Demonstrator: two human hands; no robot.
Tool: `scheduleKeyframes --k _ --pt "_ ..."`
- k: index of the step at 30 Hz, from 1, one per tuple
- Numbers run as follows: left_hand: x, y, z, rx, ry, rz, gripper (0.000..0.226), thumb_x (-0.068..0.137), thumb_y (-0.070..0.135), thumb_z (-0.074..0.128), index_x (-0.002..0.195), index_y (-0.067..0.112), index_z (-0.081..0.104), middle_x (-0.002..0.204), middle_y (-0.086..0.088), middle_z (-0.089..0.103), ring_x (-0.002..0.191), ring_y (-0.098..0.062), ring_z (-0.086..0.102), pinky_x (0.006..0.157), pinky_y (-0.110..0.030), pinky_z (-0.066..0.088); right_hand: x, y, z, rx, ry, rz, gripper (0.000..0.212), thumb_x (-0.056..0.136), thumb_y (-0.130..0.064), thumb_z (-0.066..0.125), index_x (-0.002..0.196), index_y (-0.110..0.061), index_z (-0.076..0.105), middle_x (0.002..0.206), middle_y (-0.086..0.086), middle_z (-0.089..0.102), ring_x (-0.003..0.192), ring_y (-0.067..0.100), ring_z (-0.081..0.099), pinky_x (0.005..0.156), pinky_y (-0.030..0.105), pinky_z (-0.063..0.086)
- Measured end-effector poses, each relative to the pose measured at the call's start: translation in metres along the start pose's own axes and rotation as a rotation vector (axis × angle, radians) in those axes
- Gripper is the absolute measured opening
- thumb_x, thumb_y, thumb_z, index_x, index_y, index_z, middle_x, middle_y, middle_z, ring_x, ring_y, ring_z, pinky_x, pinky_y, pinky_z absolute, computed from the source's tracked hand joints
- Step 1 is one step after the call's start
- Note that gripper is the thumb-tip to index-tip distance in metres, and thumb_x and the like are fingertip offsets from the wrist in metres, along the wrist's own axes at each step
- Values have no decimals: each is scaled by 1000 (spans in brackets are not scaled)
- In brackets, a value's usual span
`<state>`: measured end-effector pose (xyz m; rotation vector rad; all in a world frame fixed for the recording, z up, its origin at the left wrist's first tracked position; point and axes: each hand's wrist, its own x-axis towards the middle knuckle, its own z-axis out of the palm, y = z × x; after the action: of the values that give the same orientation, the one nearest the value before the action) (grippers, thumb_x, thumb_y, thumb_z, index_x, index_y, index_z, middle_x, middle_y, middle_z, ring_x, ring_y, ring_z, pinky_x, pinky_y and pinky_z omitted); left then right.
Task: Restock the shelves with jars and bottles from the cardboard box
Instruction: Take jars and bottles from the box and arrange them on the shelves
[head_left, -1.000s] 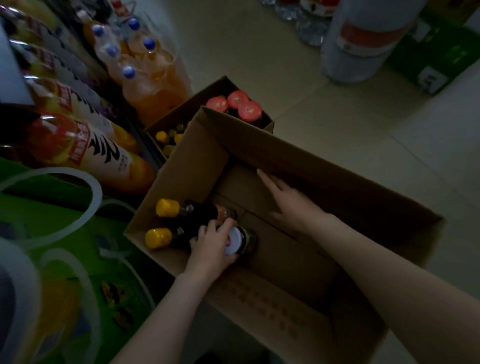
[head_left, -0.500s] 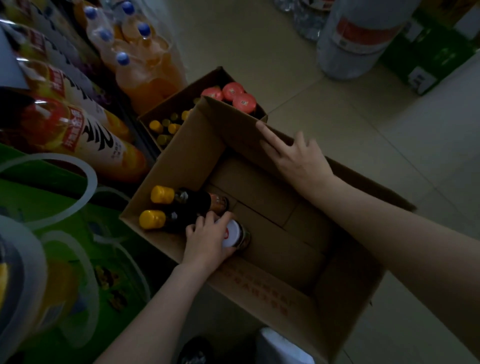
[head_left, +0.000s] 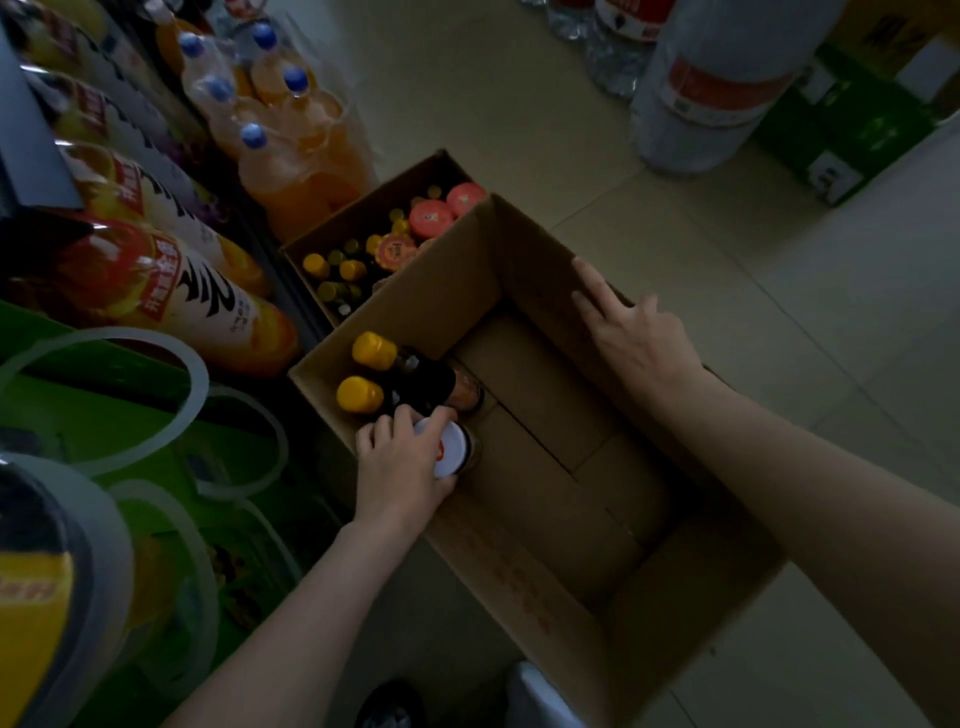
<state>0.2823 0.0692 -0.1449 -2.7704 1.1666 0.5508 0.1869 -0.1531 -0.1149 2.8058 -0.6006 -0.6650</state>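
Left hand (head_left: 402, 475) curled over white-lidded jar (head_left: 452, 449), fingers gripping its lid, inside cardboard box (head_left: 519, 577) at the box's 9 o'clock wall. Two yellow-capped dark bottles (head_left: 395, 382) stood just beside the jar, at its 11 o'clock. Right hand (head_left: 631, 338) lay flat, fingers straight, pressing on the box's 1 o'clock wall, holding nothing. Second box (head_left: 332, 228) of capped bottles sat at 11 o'clock, touching.

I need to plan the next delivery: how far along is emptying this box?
Mostly done: the cardboard box shows bare bottom nearly everywhere. In hand: the left hand grips a white-lidded jar, while the right hand rests on the far wall. Left: two yellow-capped bottles in the corner.
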Motion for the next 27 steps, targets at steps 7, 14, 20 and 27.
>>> scheduleKeyframes --k 7,14,20,27 --pt "-17 -3 2 64 41 -96 64 85 37 61 139 32 28 132 -3 40 125 -24 39 113 -40 15 -5 -14 8 121 -7 37 68 95 0 41 150 -15 6 154 13 -21 81 20 55 56 24 44" --pt "-21 5 5 32 27 -120 63 85 39 60 138 33 27 132 -4 40 125 -24 38 113 -39 16 -10 -14 9 132 -4 9 72 91 3 48 150 -13 10 153 15 -22 87 25 56 61 27 49" --pt "-20 4 -3 6 3 -115 63 83 39 63 136 35 29 129 -2 41 122 -23 39 110 -40 21 -20 -28 7 81 -53 41 65 89 -21 58 145 -14 26 156 15 -15 139 45 14 109 56 26" --pt "-14 5 -12 -40 1 -134 62 83 36 64 135 35 31 130 -3 41 124 -25 37 108 -43 23 -26 -63 -7 140 29 -99 58 91 -15 48 145 -13 25 157 17 -6 143 39 -9 113 56 -3"
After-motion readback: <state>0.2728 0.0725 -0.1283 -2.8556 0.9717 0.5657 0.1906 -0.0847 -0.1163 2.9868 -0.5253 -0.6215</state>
